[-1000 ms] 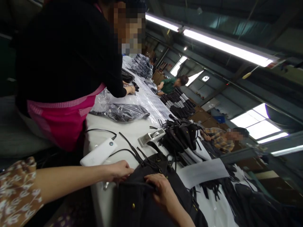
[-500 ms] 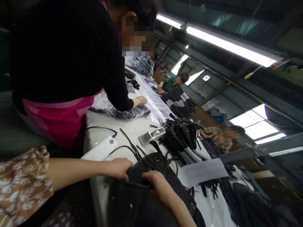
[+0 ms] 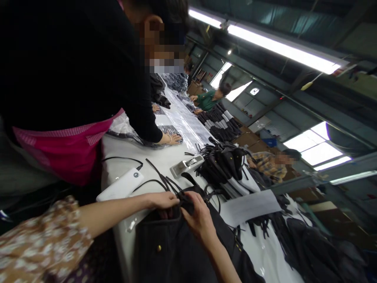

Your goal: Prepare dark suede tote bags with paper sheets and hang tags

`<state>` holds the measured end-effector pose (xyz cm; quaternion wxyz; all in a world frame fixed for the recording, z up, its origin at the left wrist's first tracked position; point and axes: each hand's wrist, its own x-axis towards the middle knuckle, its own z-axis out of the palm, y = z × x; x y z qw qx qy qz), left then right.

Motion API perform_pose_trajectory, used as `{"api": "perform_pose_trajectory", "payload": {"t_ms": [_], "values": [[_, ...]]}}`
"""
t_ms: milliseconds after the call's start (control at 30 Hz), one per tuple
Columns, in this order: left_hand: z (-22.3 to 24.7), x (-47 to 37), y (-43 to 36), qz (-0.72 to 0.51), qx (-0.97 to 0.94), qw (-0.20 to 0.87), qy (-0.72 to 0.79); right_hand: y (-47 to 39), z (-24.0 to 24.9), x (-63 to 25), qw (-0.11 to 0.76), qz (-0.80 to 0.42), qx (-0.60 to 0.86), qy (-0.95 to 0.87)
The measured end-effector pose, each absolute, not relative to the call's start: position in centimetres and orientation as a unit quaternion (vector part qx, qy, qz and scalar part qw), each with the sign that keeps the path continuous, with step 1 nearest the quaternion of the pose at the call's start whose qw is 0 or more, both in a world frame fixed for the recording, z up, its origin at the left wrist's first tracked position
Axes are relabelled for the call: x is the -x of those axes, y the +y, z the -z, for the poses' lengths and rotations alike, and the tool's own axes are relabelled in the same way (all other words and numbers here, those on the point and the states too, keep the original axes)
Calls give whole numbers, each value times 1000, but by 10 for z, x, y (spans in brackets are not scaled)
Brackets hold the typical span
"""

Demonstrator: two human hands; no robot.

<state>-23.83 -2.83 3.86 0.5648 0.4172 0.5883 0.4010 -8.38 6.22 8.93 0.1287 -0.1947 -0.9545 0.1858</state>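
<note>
A black bag [image 3: 165,251] with a brass stud on its front lies at the table's near edge, its top edge facing away from me. My left hand [image 3: 165,201] is closed at the bag's top, thumb and fingers pinching around the gathered part where thin black cords come out. Close beside it, my right hand [image 3: 198,216] grips the same gathered top from the right, fingers over the far side and thumb on the near side. The cords [image 3: 159,175] trail onto the white table. What lies under my fingertips is partly hidden.
A white rectangular device [image 3: 120,184] with a black cable lies left of the bag. Beyond stand a grey-white tool [image 3: 187,165] and stacked black bags [image 3: 225,165]; a pale strip [image 3: 250,206] lies right. A co-worker in black [image 3: 88,70] leans over plastic-wrapped goods at the left.
Both my hands have moved from the opening's edge to the gathered top and come closer together. The co-worker's hand has flattened onto the plastic-wrapped goods. The view has shifted slightly.
</note>
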Motion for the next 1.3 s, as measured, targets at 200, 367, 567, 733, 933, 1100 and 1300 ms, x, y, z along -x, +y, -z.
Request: {"api": "perform_pose_trajectory", "payload": {"t_ms": [200,367,567,733,933,1100,1300], "values": [[-94,217,-76,-340,-539,385,668,46,-57,21,265,-200,378,-864],[-109,174,-69,-176,-647,221,708,32,-9,17,202,-180,370,-889],[-33,199,-70,-297,-517,337,728,28,15,14,67,-107,402,-907],[6,220,-83,-287,-414,479,718,28,12,9,67,-117,394,-909],[-74,169,-29,-133,-649,108,741,20,12,8,93,-112,393,-908],[-58,138,29,-10,-659,60,750,20,-16,-31,77,-70,401,-910],[-8,155,48,-1,-683,95,724,34,-27,-141,-16,26,583,-812]]}}
